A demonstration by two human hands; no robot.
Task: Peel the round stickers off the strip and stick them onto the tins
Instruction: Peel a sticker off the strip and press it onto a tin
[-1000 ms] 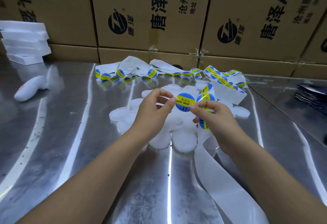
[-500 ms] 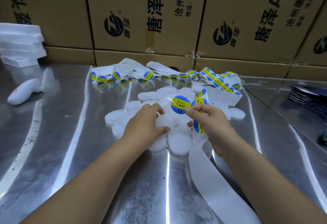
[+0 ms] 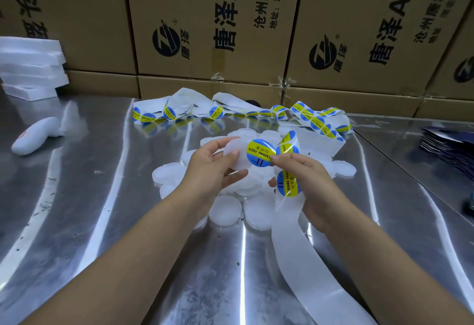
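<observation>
My left hand (image 3: 213,168) holds a round white tin (image 3: 234,154) up above the heap of white tins (image 3: 225,209) on the steel table. A blue and yellow round sticker (image 3: 260,152) is pinched at its edge by my right hand (image 3: 310,183), right beside the held tin and overlapping its right edge. The same hand also grips the white sticker strip (image 3: 288,186), which carries more stickers. The strip's bare backing trails down to the front edge. More strip with stickers (image 3: 310,116) lies coiled behind the heap.
Stacked cardboard boxes (image 3: 205,22) wall the back. White foam trays (image 3: 30,68) are piled at the far left, with a white handheld tool (image 3: 36,134) below them. Dark flat packets (image 3: 451,147) lie at the right. The steel table (image 3: 102,222) reflects light.
My left hand dipped to the heap and came up holding a white tin. My right hand kept the peeled sticker and brought it against that tin.
</observation>
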